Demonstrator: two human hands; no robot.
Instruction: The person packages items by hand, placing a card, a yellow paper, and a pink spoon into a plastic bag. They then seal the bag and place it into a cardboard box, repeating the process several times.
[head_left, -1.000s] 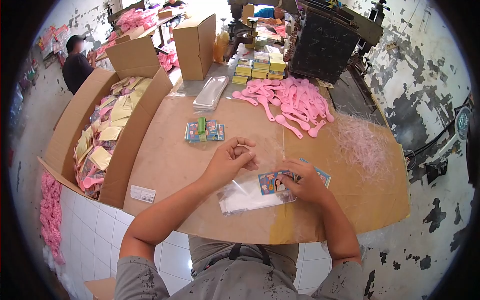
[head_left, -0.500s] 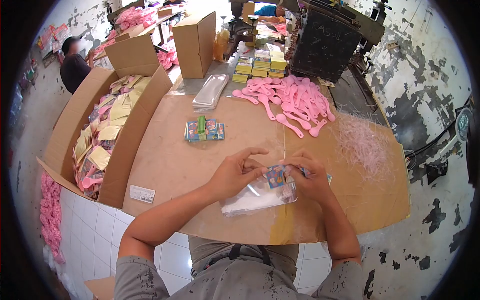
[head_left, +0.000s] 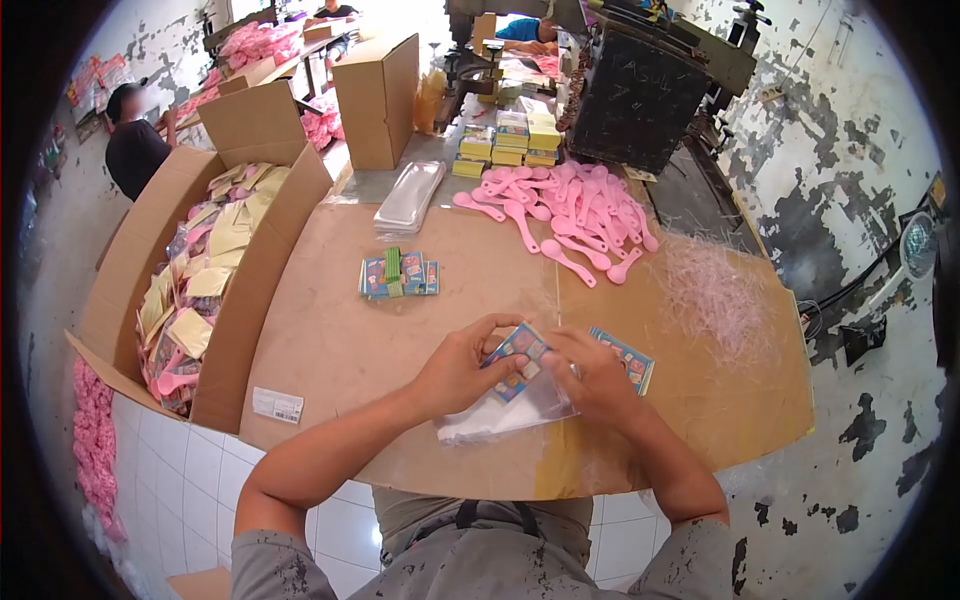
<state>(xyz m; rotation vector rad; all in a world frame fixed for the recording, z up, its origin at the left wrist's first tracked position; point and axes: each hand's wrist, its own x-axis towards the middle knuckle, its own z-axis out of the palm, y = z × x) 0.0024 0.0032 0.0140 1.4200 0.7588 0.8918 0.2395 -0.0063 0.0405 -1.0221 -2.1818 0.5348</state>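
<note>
My left hand [head_left: 467,368] is closed on a blue printed card [head_left: 519,362], its thumb across the front. The card tilts over a small stack of clear plastic bags [head_left: 490,422] on the cardboard-covered table. Close against the card's right edge is my right hand [head_left: 592,373], fingers bent and pinched. Whatever lies between its fingertips is hidden. Just beyond that hand, more printed cards [head_left: 628,358] rest in a stack, partly covered by it. A banded bundle of similar cards [head_left: 398,275] lies farther off to the left.
Pink plastic spoons [head_left: 570,210] are heaped at the back, before stacked card bundles [head_left: 508,140]. Clear bags [head_left: 410,196] lie left of them, shredded film [head_left: 725,295] to the right. An open carton [head_left: 265,275] of filled packets stands left. Co-workers [head_left: 137,145] are in the background.
The card has turned from nearly level to a steep tilt in my left hand. My right hand has shifted slightly, uncovering more of the card stack beside it. The view has moved a little.
</note>
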